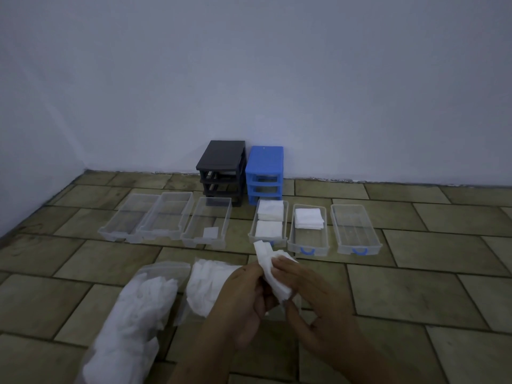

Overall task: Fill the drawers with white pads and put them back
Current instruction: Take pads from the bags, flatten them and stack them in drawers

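Brown floor tiles [401,289] run up to a plain pale wall [249,79]. Close to the camera, two hands hold a small bunch of white pads [273,268] up off the floor. The left hand [243,303] has its fingers curled around the bottom of the bunch. The right hand [313,295] pinches the side of the bunch with its thumb and bent fingers.

Two clear bags of pads lie on the floor beside the left hand. One bag [133,309] is far to the left, and the other bag [210,284] lies partly behind the left hand.

Six clear drawers sit in a row past the hands. The three on the left [166,217] are close together, and the third of them has one small pad [210,232] inside. After a gap come three more with blue handles. The first blue-handled drawer [267,236] holds two piles of pads and is just past the held bunch. The middle drawer [307,242] has one pile at its far end. The last drawer [357,242] stands a little apart from it.

Against the wall stand a black drawer frame [221,156] and a blue drawer frame [264,162], side by side. Bare floor spreads out wide on the right of the hands.
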